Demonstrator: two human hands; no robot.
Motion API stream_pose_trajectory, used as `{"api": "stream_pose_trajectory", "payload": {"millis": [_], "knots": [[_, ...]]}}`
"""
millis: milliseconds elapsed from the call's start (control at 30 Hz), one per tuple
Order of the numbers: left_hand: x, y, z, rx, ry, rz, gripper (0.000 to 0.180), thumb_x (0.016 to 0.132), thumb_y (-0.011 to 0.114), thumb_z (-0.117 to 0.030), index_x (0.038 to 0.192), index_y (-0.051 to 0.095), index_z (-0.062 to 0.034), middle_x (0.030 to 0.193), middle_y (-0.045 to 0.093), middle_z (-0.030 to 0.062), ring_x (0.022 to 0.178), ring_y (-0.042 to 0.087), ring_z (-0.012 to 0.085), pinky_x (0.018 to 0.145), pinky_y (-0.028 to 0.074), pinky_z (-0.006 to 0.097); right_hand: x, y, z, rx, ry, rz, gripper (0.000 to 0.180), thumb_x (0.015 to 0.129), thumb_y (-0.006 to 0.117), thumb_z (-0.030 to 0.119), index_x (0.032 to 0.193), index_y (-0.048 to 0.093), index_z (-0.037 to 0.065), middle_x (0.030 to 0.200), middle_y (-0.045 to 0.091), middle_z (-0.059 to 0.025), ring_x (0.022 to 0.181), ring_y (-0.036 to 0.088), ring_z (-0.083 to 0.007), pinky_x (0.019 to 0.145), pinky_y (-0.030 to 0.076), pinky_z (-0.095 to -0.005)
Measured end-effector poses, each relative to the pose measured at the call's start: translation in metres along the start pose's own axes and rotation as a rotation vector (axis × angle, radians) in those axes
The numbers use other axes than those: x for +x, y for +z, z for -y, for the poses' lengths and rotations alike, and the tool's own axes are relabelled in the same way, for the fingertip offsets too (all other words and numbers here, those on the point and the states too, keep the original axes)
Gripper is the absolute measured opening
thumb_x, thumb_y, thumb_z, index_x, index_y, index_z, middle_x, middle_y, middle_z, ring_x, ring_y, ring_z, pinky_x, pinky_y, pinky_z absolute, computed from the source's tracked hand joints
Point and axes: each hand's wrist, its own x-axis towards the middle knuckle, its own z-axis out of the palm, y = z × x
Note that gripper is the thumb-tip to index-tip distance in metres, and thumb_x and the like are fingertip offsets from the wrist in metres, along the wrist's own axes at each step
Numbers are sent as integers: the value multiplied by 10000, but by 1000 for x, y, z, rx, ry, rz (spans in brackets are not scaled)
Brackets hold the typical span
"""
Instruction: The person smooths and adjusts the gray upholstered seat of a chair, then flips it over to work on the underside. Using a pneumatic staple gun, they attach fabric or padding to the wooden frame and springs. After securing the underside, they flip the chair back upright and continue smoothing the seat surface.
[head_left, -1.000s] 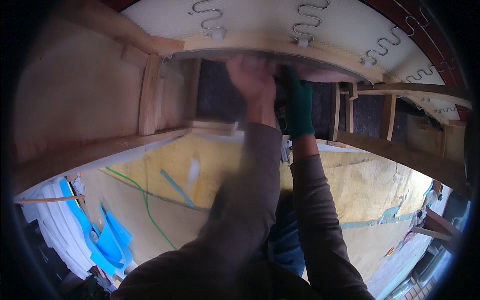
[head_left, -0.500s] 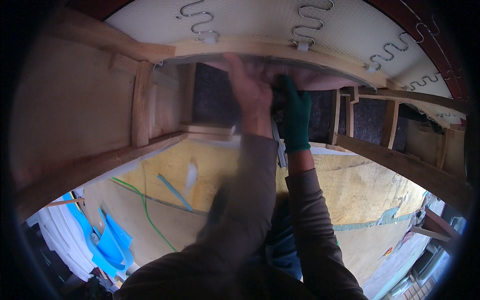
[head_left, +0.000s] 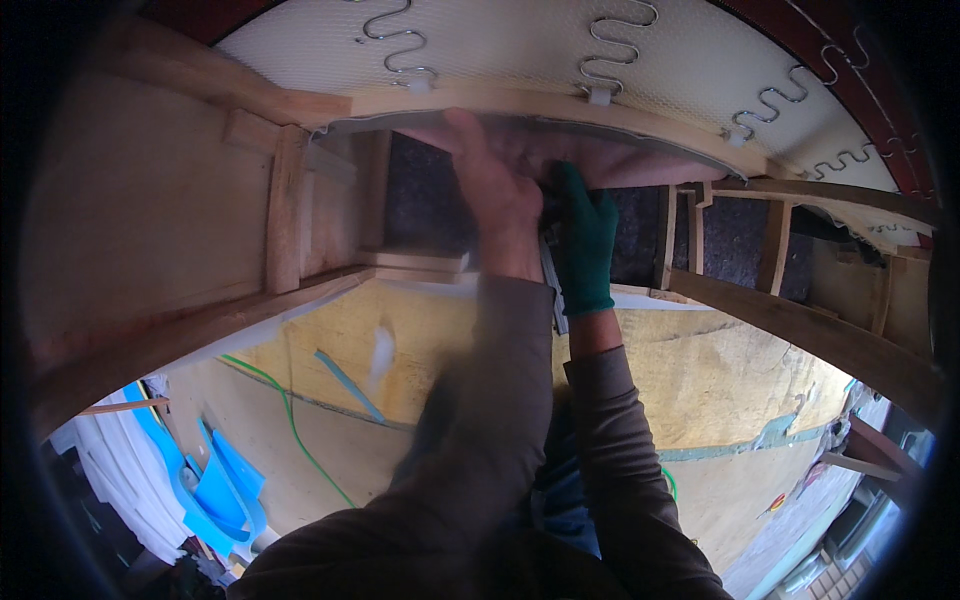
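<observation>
One pink fabric flap (head_left: 650,165) right behind and above left hand (head_left: 505,195) and right hand (head_left: 588,240), spreading slightly left of the first and well right of the second. Left hand bare, thumb stretched up against the flap, other fingers hidden; cannot tell whether gripping anything. Right hand, just beside, in one green glove, fingers curled round one dark tool (head_left: 556,208), exact kind too shadowed to tell. One silver metal bar (head_left: 555,292) just beneath, between the wrists.

Counted left to right: far lower left of the hands, white sheets (head_left: 125,460) in a pile, number unclear, beside curled blue sheeting (head_left: 230,490). Left of the left hand, one upright wooden post (head_left: 285,210). Below left of both hands, one stretch of green cord (head_left: 288,410) and one narrow blue strip (head_left: 348,385). Directly above both, one curved wooden rail (head_left: 500,102), three white clips (head_left: 600,96) and at least four zigzag metal springs (head_left: 618,42). Right of the glove, well apart, three upright wooden slats (head_left: 777,248).
</observation>
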Motion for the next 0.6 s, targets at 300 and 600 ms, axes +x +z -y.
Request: {"api": "stream_pose_trajectory", "payload": {"millis": [300,600], "knots": [[-8,11,-4,26,30,-55,653,971,678,-617,1362,560,-108,1118,652,65,982,632,222,772,500,405,-4,-6,2,-158,-8,70,297,1066,612,221,1234,723,3,1027,758,-41,800,661,-82,645,492,-238],[-15,17,-8,3,-34,-77,631,1006,617,-623,1334,578,-86,1064,676,68,841,654,187,639,504,327,-4,-13,7,-69,-38,57,305,1044,651,256,1186,731,-1,996,750,-60,780,664,-101,629,502,-262]]}}
